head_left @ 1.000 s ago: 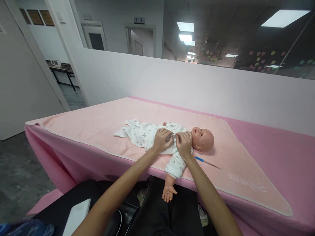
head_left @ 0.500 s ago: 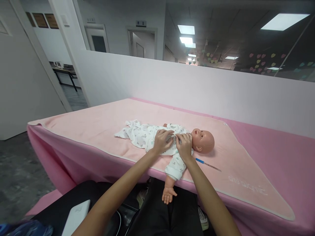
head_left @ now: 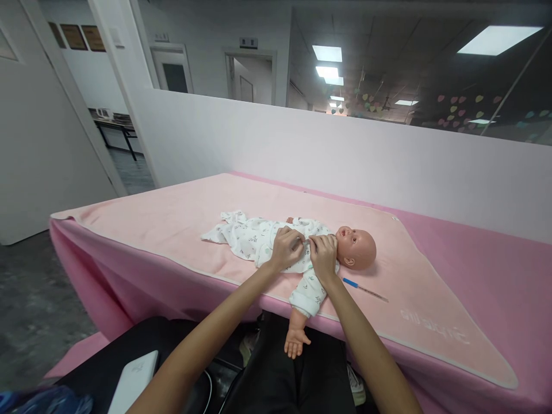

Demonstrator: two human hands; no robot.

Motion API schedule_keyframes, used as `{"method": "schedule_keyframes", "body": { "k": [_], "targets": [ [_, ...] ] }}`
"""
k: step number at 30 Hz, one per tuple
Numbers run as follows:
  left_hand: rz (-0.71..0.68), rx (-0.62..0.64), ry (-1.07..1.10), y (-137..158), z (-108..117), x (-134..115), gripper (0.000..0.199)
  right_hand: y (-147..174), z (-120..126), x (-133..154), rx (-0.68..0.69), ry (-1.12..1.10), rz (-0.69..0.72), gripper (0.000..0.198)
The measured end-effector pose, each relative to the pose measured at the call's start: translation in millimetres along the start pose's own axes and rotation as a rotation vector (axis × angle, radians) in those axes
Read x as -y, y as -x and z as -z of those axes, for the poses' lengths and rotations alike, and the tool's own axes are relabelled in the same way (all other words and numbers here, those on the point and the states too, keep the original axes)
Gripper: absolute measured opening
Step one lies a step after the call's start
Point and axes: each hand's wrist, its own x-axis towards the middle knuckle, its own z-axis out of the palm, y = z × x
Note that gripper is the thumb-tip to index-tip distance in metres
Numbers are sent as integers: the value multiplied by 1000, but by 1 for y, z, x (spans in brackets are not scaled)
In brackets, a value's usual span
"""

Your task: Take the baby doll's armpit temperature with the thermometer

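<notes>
A baby doll (head_left: 361, 248) lies on its back with its head to the right, dressed in a white patterned baby outfit (head_left: 250, 237). Over the doll's chest, my left hand (head_left: 286, 248) pinches the front of the outfit. My right hand (head_left: 323, 253) does the same just beside it, close to the doll's neck. The fingertips of both hands nearly meet, and the bit of cloth between them is too small to make out. One doll arm (head_left: 296, 334) hangs over the table's front edge. The outfit's legs trail off flat to the left.
A thermometer with a blue end (head_left: 364, 289) lies right of my right forearm on the peach blanket (head_left: 172, 230). Pink cloth (head_left: 495, 259) covers the table. Behind rises a white half wall (head_left: 345, 155). A white box-like device (head_left: 134, 379) rests on a black seat at lower left.
My fingertips have drawn slightly apart over the doll's chest. The doll and thermometer stay where they were.
</notes>
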Motion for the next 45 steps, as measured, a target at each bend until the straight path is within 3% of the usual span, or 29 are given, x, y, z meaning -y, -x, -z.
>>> {"method": "schedule_keyframes", "body": {
  "k": [16,25,33,45],
  "targets": [
    [67,187,-73,-5,2,1,12,1,0,0,11,-48,-42,20],
    [62,196,-167,-5,-1,0,9,1,-3,-3,16,-65,-81,23],
    [76,207,-131,-5,0,2,6,1,-2,-6,-4,-178,-198,38],
    [40,231,-108,-3,3,3,11,2,-2,-5,-102,-220,-184,38]
  ]
}}
